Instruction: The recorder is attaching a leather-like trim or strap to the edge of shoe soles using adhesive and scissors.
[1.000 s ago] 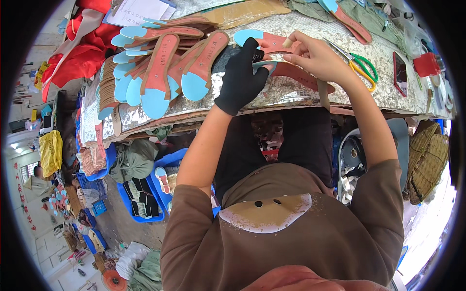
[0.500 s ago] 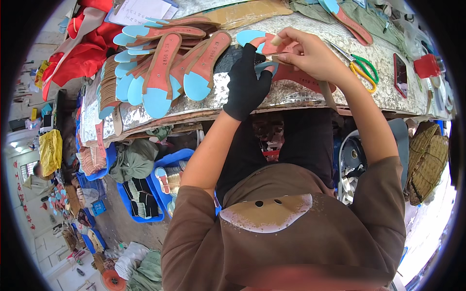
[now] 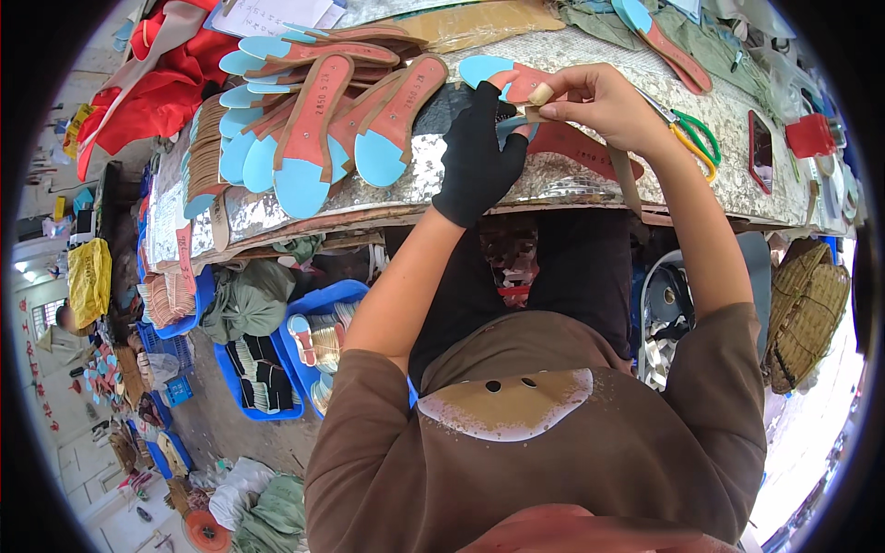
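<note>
Left hand [image 3: 482,161]: wears a black glove [image 3: 472,184] with the fingertips bare; closed, thumb against fingers, on a blue-tipped piece [image 3: 510,126].
Right hand [image 3: 599,109]: bare; pinches a tan strip [image 3: 629,182] between thumb and fingers, just beside the left fingertips — near, not clasped with them.
Blue-tipped piece: sits at the left thumb, between the two hands; cannot tell whether joined to the red insole [image 3: 573,152].
Tan strip: shows at the right fingertips, then again below the right hand, hanging over the table edge (hidden in between by the palm).
Red insole: lies just below the right hand, partly covered.
Far insole [image 3: 486,68]: blue at one end, red along the body; lies just beyond the left fingertips.
Insole pile [image 3: 304,180]: spreads left of the left hand, overlapping, blue ends mostly toward the wearer, brown along the edges.
Scissors [image 3: 698,138]: rest just right of the right wrist — green and yellow in the handles, partly hidden behind it.
Phone [image 3: 761,152]: lies flat farther right of the right hand, dark-faced, red-rimmed.
Worktable [image 3: 728,106]: stretches under both hands, pale and scuffed.
Red cloth [image 3: 147,106]: lies bunched well left of the left hand, past the insole pile.
Blue bin [image 3: 269,414]: stands below and left of the left hand, filled with stacked pieces.
</note>
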`<state>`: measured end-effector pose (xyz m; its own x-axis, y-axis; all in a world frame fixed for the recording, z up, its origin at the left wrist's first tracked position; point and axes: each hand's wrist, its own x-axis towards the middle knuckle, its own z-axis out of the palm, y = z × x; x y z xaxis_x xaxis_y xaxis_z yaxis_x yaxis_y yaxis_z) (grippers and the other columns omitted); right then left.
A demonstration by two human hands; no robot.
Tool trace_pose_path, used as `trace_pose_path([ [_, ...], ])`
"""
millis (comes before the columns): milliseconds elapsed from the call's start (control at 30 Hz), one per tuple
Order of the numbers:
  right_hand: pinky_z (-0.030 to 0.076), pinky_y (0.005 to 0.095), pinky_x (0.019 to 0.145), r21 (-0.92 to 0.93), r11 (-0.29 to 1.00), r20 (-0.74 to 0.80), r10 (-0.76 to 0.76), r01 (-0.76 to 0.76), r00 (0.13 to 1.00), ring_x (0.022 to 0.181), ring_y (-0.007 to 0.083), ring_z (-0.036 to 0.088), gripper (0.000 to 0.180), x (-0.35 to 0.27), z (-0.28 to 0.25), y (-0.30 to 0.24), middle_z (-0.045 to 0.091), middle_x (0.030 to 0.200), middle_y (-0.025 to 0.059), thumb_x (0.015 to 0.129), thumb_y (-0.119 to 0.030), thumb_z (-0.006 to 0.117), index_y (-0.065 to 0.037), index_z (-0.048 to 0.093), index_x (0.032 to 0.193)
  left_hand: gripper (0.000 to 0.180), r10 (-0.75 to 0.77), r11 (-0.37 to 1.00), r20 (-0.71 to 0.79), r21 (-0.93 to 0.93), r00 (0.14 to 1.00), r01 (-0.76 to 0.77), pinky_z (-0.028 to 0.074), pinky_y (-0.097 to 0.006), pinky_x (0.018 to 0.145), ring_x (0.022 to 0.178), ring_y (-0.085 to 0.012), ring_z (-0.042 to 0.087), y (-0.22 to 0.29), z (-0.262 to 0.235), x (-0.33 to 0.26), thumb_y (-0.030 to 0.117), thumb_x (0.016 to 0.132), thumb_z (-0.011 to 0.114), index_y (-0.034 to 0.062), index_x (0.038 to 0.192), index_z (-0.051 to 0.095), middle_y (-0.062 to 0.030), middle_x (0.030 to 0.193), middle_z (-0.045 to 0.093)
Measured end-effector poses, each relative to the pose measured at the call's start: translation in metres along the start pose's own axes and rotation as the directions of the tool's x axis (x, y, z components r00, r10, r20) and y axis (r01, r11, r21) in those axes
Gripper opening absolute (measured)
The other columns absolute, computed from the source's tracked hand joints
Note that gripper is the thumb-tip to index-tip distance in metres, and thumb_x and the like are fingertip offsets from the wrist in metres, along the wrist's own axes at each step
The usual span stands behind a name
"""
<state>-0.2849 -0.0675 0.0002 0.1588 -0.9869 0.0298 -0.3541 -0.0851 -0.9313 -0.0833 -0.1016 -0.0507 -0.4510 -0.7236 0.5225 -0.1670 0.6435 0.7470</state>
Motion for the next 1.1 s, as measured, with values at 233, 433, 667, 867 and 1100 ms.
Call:
trace_pose_path([
  [233,0.052,0.0281,0.073,-0.156,0.987,-0.08,-0.046,0.033,0.996,0.076,0.0132,0.066,0.013,-0.003,0.008,0.0,0.071,0.082,0.0075,0.086,-0.01,0.07,-0.001,0.074,0.094,0.053,-0.014,1.0,0.026,0.017,1.0,0.014,0.052,-0.036,0.073,0.082,-0.0268,0.067,-0.004,0.003,0.001,0.008,0.081,0.069,0.0113,0.13,0.048,-0.0118,0.089,0.066],
  [433,0.052,0.0364,0.072,-0.632,0.745,-0.094,-0.35,0.215,0.932,0.075,0.0275,0.066,0.017,-0.011,0.018,-0.003,0.067,0.09,0.0121,0.085,-0.017,0.07,-0.007,0.07,0.098,0.024,0.193,0.973,-0.094,0.15,0.977,-0.177,0.051,-0.034,0.071,0.078,-0.026,0.066,-0.01,0.01,0.0,0.008,0.085,0.067,0.0056,0.109,0.063,-0.0117,0.086,0.067],
  [667,0.042,0.0201,0.063,-0.043,0.999,-0.056,-0.011,0.008,0.998,0.072,0.0015,0.053,0.021,-0.021,-0.022,0.013,0.054,0.079,-0.0034,0.092,-0.02,0.069,-0.001,0.064,0.099,0.011,0.167,0.976,-0.032,0.15,0.986,-0.16,0.05,-0.032,0.07,0.076,-0.0257,0.066,-0.003,0.005,-0.002,0.006,0.086,0.067,0.0024,0.097,0.068,-0.0126,0.085,0.068],
  [867,0.032,0.0199,0.056,-0.098,0.985,-0.036,0.141,-0.144,0.989,0.064,0.0,0.041,0.019,-0.035,-0.016,0.013,0.053,0.068,-0.0071,0.09,-0.021,0.071,-0.002,0.069,0.087,0.01,0.137,0.983,-0.026,0.126,0.99,-0.132,0.05,-0.032,0.069,0.075,-0.0246,0.066,0.002,-0.003,0.0,0.009,0.085,0.069,0.0021,0.093,0.069,-0.0127,0.083,0.069],
  [1100,0.044,0.0345,0.059,-0.612,0.79,-0.211,-0.123,-0.032,0.97,0.064,0.023,0.054,0.013,-0.045,0.01,-0.022,0.05,0.066,0.0099,0.081,-0.01,0.069,0.002,0.063,0.085,0.019,0.074,0.984,0.245,0.138,0.967,-0.11,0.051,-0.035,0.065,0.07,-0.0277,0.066,0.014,-0.016,0.03,0.018,0.083,0.07,0.0033,0.095,0.073,-0.014,0.08,0.07],
])
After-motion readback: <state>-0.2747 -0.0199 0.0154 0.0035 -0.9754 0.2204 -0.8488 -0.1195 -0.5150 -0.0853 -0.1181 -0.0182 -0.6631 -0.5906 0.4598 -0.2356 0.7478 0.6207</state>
